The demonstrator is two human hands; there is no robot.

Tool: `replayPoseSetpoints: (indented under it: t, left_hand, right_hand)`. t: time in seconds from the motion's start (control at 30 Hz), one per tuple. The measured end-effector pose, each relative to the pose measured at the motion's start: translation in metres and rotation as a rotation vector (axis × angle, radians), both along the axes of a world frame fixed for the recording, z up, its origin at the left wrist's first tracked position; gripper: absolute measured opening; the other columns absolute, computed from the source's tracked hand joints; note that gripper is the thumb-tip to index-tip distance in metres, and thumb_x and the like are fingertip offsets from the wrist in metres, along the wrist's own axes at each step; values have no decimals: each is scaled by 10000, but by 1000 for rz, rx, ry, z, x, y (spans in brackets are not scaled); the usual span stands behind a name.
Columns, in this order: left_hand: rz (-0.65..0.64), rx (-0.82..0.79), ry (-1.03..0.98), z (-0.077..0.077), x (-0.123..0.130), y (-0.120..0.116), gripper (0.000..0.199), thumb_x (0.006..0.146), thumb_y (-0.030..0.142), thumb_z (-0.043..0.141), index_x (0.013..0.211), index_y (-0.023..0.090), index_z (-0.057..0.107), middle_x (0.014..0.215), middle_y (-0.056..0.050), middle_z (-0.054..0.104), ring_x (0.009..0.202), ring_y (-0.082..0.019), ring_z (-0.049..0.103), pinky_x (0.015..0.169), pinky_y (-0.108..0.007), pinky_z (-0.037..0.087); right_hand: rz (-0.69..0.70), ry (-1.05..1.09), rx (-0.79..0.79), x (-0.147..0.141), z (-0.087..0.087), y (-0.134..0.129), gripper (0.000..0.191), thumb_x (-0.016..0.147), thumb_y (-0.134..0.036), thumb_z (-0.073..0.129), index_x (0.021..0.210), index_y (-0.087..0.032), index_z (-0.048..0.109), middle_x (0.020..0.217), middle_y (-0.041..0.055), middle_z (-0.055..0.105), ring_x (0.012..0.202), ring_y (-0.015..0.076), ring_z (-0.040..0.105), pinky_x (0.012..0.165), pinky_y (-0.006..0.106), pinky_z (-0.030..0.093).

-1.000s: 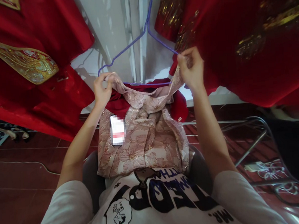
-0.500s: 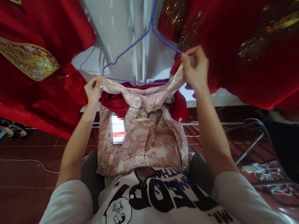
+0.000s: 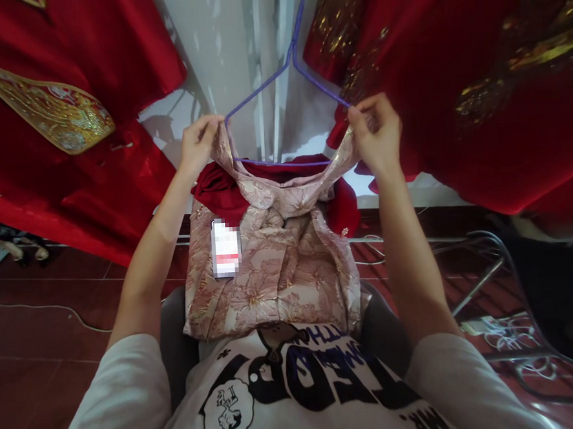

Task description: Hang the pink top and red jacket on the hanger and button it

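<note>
Lettering sits closest, on the white shirt [image 3: 327, 403] we wear: we make out "MR." and big black capitals that begin "TED", but folds spoil the smaller blue words. Just beyond, the pink flowered dress [image 3: 253, 301] lies bunched in front of us, its neckline lifted between our hands. On it rests what looks like a phone [image 3: 226, 250] — its bright face is blurred out, so we can read nothing there. Farther on, our left hand [image 3: 199, 145] pinches one shoulder of the dress against the purple hanger [image 3: 293, 44], and our right hand [image 3: 379, 134] pinches the other at its opposite end. Half a second ago the left shoulder was held clear of the hanger; now it meets that tip, so we judge both sides to be on or nearly so. Past them, red garments hang left [image 3: 86, 39] and right [image 3: 456, 133], gold-trimmed, without any brand we can read.
</note>
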State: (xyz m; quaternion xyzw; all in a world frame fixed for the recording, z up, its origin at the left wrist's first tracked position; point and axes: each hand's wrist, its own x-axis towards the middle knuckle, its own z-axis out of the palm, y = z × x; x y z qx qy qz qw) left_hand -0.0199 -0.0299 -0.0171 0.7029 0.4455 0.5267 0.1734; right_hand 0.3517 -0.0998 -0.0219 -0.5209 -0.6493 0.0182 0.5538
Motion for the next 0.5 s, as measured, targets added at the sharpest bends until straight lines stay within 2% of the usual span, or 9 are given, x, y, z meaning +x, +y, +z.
replayPoseSetpoints:
  t: [0.1, 0.17, 0.23, 0.3, 0.37, 0.43, 0.5]
  left_hand:
    - [158, -10, -233, -15, -16, 3, 531, 1078, 698, 254, 1187, 254, 523, 1249, -27, 691, 1114, -128, 662, 1042, -390, 519]
    - [240, -74, -303, -30, -31, 1, 487, 1087, 670, 247, 1117, 237, 469, 1135, -32, 684, 987, -119, 666, 1006, -402, 532]
    - [205, -200, -188, -43, -45, -4, 499, 1019, 731, 431, 1011, 232, 443, 1011, -19, 667, 940, -126, 653, 955, -400, 536]
    - [90, -327, 20, -52, -57, -12, 616, 906, 802, 587, 959, 209, 429, 946, 18, 646, 941, -96, 630, 918, -361, 519]
    - [6, -370, 190, -55, -65, -18, 754, 803, 902, 589, 949, 177, 444, 899, 57, 631, 937, -61, 610, 917, -326, 501]
    - [-11, -345, 270, -53, -70, -18, 842, 732, 975, 533, 923, 156, 492, 838, 75, 621, 940, -62, 609, 941, -321, 504]
    - [-2, -321, 254, -47, -71, -11, 816, 756, 952, 526, 876, 145, 539, 787, 73, 623, 955, -85, 619, 964, -333, 518]
  right_hand:
    - [-70, 19, 45, -6, 3, -4, 98, 980, -342, 605, 933, -260, 582, 961, 26, 703, 906, 214, 644, 1006, 432, 480]
    - [-78, 16, 51, -7, 4, -5, 90, 973, -326, 614, 920, -259, 587, 946, 23, 703, 893, 208, 644, 979, 412, 494]
    - [-72, 20, 68, -8, 5, -6, 100, 964, -327, 625, 903, -256, 588, 923, 24, 702, 867, 204, 642, 938, 391, 506]
    - [-62, 27, 86, -8, 5, -7, 113, 956, -331, 631, 888, -253, 585, 906, 28, 704, 839, 200, 638, 900, 374, 513]
    - [-57, 29, 95, -8, 6, -8, 119, 949, -336, 634, 882, -250, 586, 897, 33, 707, 821, 200, 634, 872, 364, 517]
    - [-58, 27, 98, -8, 6, -8, 111, 946, -333, 634, 888, -247, 594, 905, 39, 712, 833, 201, 640, 885, 368, 516]
    - [-58, 25, 92, -8, 6, -8, 98, 947, -325, 631, 893, -249, 601, 924, 42, 720, 848, 202, 645, 897, 369, 517]
